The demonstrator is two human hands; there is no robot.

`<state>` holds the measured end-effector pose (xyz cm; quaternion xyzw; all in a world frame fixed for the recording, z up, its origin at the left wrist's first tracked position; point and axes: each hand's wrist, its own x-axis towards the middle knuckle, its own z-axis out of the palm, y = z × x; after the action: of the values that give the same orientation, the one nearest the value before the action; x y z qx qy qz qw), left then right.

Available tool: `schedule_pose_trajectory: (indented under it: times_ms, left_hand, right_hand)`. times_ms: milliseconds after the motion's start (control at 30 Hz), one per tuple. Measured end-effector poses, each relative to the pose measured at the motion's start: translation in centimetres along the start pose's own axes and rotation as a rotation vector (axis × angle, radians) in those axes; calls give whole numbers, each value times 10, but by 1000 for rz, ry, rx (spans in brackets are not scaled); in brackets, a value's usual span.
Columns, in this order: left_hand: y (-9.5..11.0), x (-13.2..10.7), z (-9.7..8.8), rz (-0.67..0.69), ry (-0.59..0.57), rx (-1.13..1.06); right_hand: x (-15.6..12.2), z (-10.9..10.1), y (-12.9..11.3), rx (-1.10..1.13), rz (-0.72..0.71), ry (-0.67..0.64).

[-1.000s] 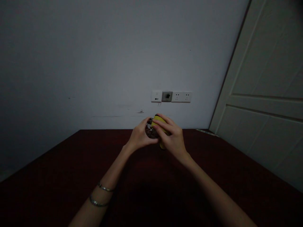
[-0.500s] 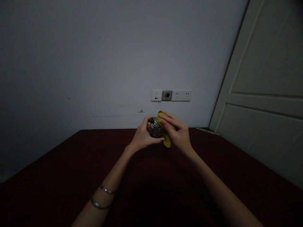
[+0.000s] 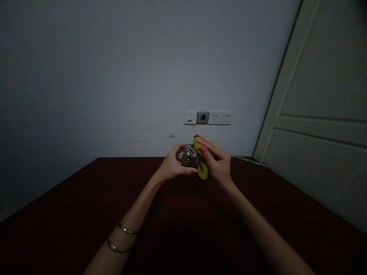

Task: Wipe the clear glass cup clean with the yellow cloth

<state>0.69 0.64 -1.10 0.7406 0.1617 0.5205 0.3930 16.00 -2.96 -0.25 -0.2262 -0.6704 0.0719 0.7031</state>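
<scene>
My left hand (image 3: 171, 164) is wrapped around a small shiny glass object (image 3: 189, 157), greyish and see-through with bright reflections; its exact kind is unclear in the dim light. The fingers lie behind it and the thumb runs along its underside. In my right hand (image 3: 219, 162) is a yellow cloth (image 3: 203, 170) with a dark edge, pinched between thumb and fingers. The cloth lies against the right side of the glass object, and its lower end hangs below the fingers. Both hands are held up above the far part of the table.
A dark red table (image 3: 123, 198) reaches to a pale wall (image 3: 143, 76). White wall sockets (image 3: 220, 118) and a grey switch plate (image 3: 202, 117) sit behind the hands. At right stands a panelled door (image 3: 321, 114). A flat thin strip (image 3: 250, 161) lies at the table's far right corner.
The glass object has turned a little in my left hand. My right hand and the yellow cloth have shifted slightly to the right, showing more of the object.
</scene>
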Motion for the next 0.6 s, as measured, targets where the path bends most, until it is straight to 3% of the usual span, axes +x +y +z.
schedule_pose_trajectory:
  times_ms: [167,233,500,600]
  left_hand:
    - [-1,1,1,-23,27,27]
    - [-1,2,2,-2,46,36]
    - [5,0,1,-17,-61,41]
    - [4,0,1,-12,-64,24]
  right_hand:
    - [-1,-1,-6,-126,-204,-149]
    - [-1,-1,-7,-120,-215,-160]
    - [5,-5,8,72,199,-11]
    - [4,-6,5,63,173,-27]
